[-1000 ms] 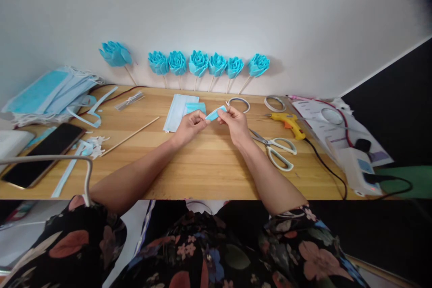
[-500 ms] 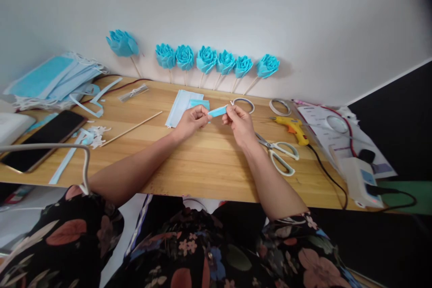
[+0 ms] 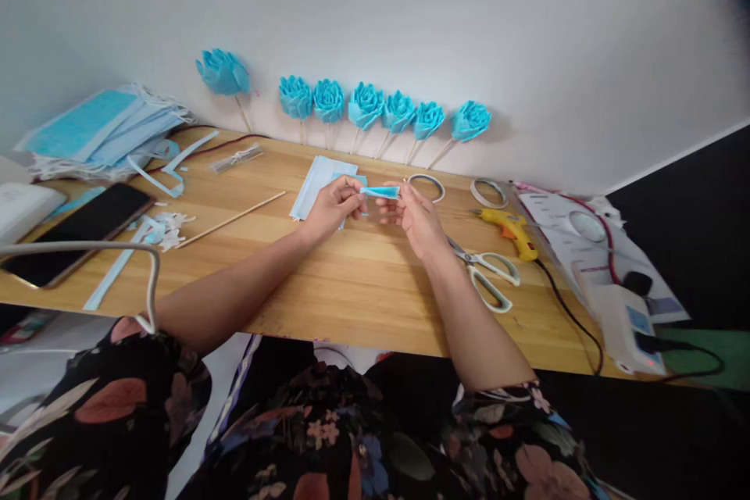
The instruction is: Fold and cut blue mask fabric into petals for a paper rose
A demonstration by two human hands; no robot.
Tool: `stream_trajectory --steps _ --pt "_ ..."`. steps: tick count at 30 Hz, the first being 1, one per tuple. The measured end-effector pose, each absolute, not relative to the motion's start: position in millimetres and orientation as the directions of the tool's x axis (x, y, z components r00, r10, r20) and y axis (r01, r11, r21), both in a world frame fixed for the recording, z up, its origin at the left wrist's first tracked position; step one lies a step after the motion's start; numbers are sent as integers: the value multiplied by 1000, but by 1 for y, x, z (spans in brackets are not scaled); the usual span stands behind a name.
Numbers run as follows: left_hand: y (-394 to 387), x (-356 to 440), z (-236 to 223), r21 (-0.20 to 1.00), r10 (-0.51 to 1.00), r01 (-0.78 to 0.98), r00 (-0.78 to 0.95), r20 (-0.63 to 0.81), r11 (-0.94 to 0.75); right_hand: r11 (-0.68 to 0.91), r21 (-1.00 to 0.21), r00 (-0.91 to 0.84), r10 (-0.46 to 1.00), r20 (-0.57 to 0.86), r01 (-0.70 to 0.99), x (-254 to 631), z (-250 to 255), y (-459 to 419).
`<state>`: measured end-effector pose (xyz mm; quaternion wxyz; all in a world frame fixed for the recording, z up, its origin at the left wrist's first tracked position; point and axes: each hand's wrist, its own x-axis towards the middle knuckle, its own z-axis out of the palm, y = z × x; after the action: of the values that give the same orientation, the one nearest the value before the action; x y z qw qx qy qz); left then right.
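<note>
Between my two hands a small folded piece of blue mask fabric (image 3: 380,192) is stretched out over the table. My left hand (image 3: 338,204) pinches its left end, and the fingers of my right hand (image 3: 417,217) pinch its right end. Just behind my left hand lies a pale blue face mask (image 3: 316,178), with a smaller blue fabric piece (image 3: 362,181) on it, partly hidden by my fingers. White-handled scissors (image 3: 489,273) rest beside my right forearm, their blade tips hidden behind it.
Several blue fabric flowers (image 3: 366,105) on sticks lean against the wall. A yellow glue gun (image 3: 511,230), tape rolls (image 3: 488,192) and a power socket (image 3: 626,328) are at right. A mask pile (image 3: 99,125), phone (image 3: 82,230), fabric scraps (image 3: 167,228) and wooden stick (image 3: 234,217) occupy the left.
The fabric piece has turned from a slant to nearly level, showing a narrower folded edge. Both hands keep hold of its ends. The whole view has shifted slightly.
</note>
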<state>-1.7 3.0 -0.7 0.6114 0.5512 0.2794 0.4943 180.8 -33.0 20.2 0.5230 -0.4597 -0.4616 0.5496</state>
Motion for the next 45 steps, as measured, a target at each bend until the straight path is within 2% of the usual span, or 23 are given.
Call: stream_trajectory --steps 8,14,16,19,23,28,31,34,39,45 --pt "0 -1 1 962 909 -251 366 198 -108 -23 -992 60 998 -30 -124 178 15 -31" --pt "2 -3 0 953 907 -264 346 238 -149 13 -999 167 986 6 -37 184 12 -26" --pt "2 -3 0 953 918 -249 310 247 -173 28 -998 214 976 41 62 195 9 -21" --pt "3 -3 0 955 942 -214 223 251 -204 67 -938 268 949 165 339 213 2 -12" --pt "7 -3 -2 956 962 -193 122 246 -220 10 -762 216 957 196 647 223 -3 -7" --pt "8 -4 -3 953 964 -191 84 253 -234 -91 -546 205 967 153 833 214 8 -17" --pt "9 -4 -4 952 963 -186 67 259 -243 -83 -461 210 950 230 883 211 13 -21" --pt "12 -6 -5 946 961 -190 35 274 -262 -13 -427 180 918 353 904 213 14 -22" --pt "22 -11 -9 934 953 -193 -34 300 -301 57 -437 162 879 448 898 215 10 -19" --pt "29 -15 -11 940 961 -203 -67 267 -275 75 -477 178 868 464 876 213 12 -19"
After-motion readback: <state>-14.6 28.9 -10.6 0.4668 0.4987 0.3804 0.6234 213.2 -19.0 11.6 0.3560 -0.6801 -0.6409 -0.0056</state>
